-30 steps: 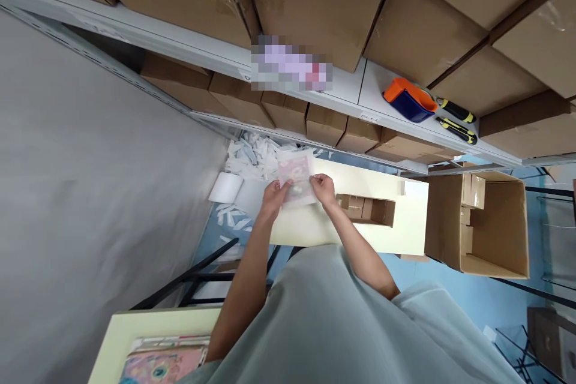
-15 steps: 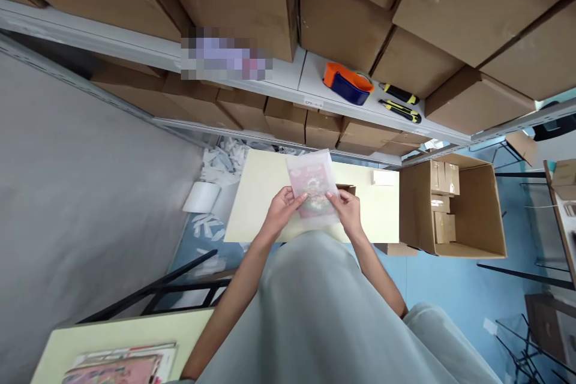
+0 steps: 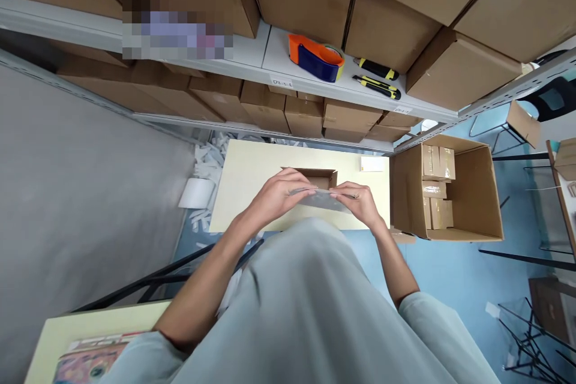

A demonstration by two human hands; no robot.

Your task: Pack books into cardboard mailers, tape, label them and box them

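A translucent plastic bag (image 3: 326, 199) hangs between my two hands, tilted so that I see it nearly edge-on. My left hand (image 3: 285, 191) pinches its upper edge on the left, and my right hand (image 3: 360, 201) pinches the same edge on the right. Whatever lies inside the bag does not show clearly at this angle. Just behind the bag, an open cardboard box (image 3: 321, 177) sits on the pale yellow table (image 3: 247, 174), its front part hidden by my hands and the bag.
A small white box (image 3: 372, 164) lies at the table's right end. Beyond it stands a large carton (image 3: 477, 192) with several small boxes inside. Above, a shelf (image 3: 270, 54) holds cartons, an orange-and-blue tape dispenser (image 3: 316, 58) and cutters (image 3: 377, 87). A paper roll (image 3: 197, 192) is at left.
The bag has tipped from facing me to nearly edge-on, and both hands have shifted to its upper edge. More of the open box shows. My view has moved slightly.
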